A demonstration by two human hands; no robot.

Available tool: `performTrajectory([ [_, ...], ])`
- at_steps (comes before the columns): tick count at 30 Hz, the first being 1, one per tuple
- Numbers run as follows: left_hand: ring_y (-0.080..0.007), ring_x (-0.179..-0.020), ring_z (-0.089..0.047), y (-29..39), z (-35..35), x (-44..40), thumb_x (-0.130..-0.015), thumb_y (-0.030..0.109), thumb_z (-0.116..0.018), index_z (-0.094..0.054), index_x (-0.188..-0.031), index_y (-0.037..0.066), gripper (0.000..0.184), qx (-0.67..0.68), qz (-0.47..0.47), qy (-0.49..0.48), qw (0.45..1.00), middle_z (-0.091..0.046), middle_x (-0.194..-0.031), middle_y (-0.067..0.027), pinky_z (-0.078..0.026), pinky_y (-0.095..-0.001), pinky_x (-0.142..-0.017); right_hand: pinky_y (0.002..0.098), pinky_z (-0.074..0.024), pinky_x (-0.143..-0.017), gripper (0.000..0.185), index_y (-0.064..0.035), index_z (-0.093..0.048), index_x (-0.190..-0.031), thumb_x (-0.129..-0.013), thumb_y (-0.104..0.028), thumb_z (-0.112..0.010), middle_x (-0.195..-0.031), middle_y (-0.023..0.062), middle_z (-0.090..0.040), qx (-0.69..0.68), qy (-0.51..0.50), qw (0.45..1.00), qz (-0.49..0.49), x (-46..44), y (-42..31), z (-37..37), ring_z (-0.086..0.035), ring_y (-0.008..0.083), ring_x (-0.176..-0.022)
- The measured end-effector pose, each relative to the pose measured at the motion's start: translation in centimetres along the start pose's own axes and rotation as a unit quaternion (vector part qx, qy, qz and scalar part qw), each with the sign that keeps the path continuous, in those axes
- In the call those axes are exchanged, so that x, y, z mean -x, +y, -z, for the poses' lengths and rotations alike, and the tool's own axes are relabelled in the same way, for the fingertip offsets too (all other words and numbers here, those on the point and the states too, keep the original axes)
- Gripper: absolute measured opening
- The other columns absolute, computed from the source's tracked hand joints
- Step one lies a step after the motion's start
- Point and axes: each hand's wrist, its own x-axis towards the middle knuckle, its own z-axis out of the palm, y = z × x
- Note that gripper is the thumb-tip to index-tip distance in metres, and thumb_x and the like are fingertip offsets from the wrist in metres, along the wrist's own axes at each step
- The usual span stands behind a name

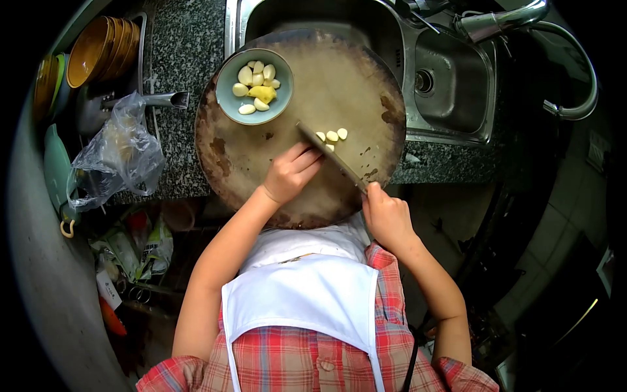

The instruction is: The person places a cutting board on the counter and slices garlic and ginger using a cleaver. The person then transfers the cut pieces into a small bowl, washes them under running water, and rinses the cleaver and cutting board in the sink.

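My right hand is closed round the handle of a kitchen knife, whose blade slants up and left across a round chopping board. My left hand lies against the near side of the blade, fingers bent and pressed together; whatever the fingertips hold is hidden behind them. Just beyond the blade sit several pale garlic pieces. At the board's far left stands a blue-green bowl with several peeled garlic cloves and a yellow piece of ginger.
Behind the board is a steel double sink with a curved tap at right. On the left lie a clear plastic bag, stacked brown bowls and a green strainer. Bagged goods sit below the dark speckled counter.
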Motion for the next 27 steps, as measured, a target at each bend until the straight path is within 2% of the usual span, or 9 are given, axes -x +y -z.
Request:
performTrajectory([
  [1, -0.0271, -0.082, -0.062, -0.2, 0.2, -0.2, -0.06, 0.001, -0.063, -0.065, -0.08, -0.001, 0.02, 0.006, -0.008, -0.004, 1.0, -0.063, -0.087, -0.0091, -0.054, -0.033, -0.067, 0.0456, -0.0472, -0.046, 0.013, -0.0051, -0.044, -0.086, -0.088, -0.012, -0.054, -0.07, 0.0152, -0.061, -0.04, 0.023, 0.999, -0.016, 0.2, 0.3, -0.4, -0.06, 0.0369, -0.056],
  [4, -0.0264, -0.085, -0.062, -0.9, 0.6, -0.2, -0.065, 0.001, -0.062, -0.064, -0.084, -0.002, 0.019, 0.01, -0.014, -0.002, 1.0, -0.062, -0.089, -0.0104, -0.053, -0.0343, -0.069, 0.045, -0.0482, -0.047, 0.012, -0.0054, -0.045, -0.087, -0.088, -0.011, -0.055, -0.069, 0.015, -0.061, -0.055, 0.053, 0.997, -0.008, 2.0, 0.9, -0.2, -0.06, 0.0365, -0.055],
  [5, -0.0263, -0.087, -0.062, -1.1, 0.9, -0.2, -0.065, 0.001, -0.062, -0.064, -0.084, -0.002, 0.019, 0.017, -0.005, -0.009, 1.0, -0.062, -0.09, -0.0101, -0.052, -0.0351, -0.07, 0.0436, -0.0471, -0.047, 0.014, -0.0038, -0.049, -0.093, -0.086, -0.009, -0.059, -0.069, 0.0168, -0.061, -0.051, 0.074, 0.996, 0.005, 2.5, 0.9, -0.3, -0.06, 0.0368, -0.054],
  [8, -0.0277, -0.09, -0.06, -1.0, 1.0, -0.1, -0.065, -0.001, -0.063, -0.064, -0.084, -0.002, 0.02, 0.038, 0.005, -0.032, 0.999, -0.062, -0.092, -0.0109, -0.05, -0.0379, -0.074, 0.0413, -0.0475, -0.046, 0.013, -0.0042, -0.049, -0.091, -0.085, -0.009, -0.06, -0.069, 0.0152, -0.061, -0.019, 0.054, 0.998, -0.001, 3.5, 0.7, -0.6, -0.06, 0.0342, -0.053],
  [10, -0.0276, -0.091, -0.059, -0.9, 0.8, -0.1, -0.071, 0.004, -0.063, -0.063, -0.084, -0.002, 0.014, 0.008, -0.007, -0.035, 0.999, -0.06, -0.094, -0.0119, -0.05, -0.0385, -0.077, 0.0407, -0.0475, -0.045, 0.014, -0.0043, -0.049, -0.091, -0.084, -0.008, -0.06, -0.07, 0.0147, -0.061, -0.007, 0.053, 0.999, 0.0, 3.9, 0.3, -0.6, -0.06, 0.0333, -0.053],
  [16, -0.0301, -0.093, -0.058, -1.1, 0.5, 0.5, -0.071, 0.007, -0.064, -0.062, -0.081, 0.0, 0.012, -0.01, -0.013, -0.039, 0.999, -0.06, -0.094, -0.013, -0.05, -0.0402, -0.079, 0.0404, -0.0478, -0.045, 0.015, -0.0046, -0.048, -0.09, -0.082, -0.007, -0.06, -0.073, 0.0135, -0.06, 0.025, 0.04, 0.999, -0.005, 4.3, -0.9, -0.4, -0.06, 0.0322, -0.052],
  [24, -0.029, -0.093, -0.06, -1.2, 0.5, 0.8, -0.07, 0.006, -0.064, -0.065, -0.081, 0.002, 0.012, -0.008, -0.024, -0.049, 0.998, -0.061, -0.095, -0.0113, -0.052, -0.0391, -0.079, 0.0425, -0.0478, -0.045, 0.016, -0.0045, -0.046, -0.089, -0.081, -0.006, -0.06, -0.075, 0.0157, -0.059, 0.011, -0.007, 0.999, -0.04, 4.1, -1.8, -0.3, -0.061, 0.0343, -0.056],
  [27, -0.0285, -0.092, -0.06, -1.2, 0.5, 0.8, -0.069, 0.007, -0.064, -0.066, -0.08, 0.002, 0.013, -0.008, -0.025, -0.053, 0.998, -0.062, -0.094, -0.0103, -0.053, -0.0382, -0.078, 0.0433, -0.0477, -0.046, 0.016, -0.0045, -0.046, -0.09, -0.08, -0.005, -0.059, -0.074, 0.0164, -0.06, 0.034, 0.016, 0.998, -0.046, 4.3, -2.6, -0.7, -0.06, 0.0347, -0.055],
])
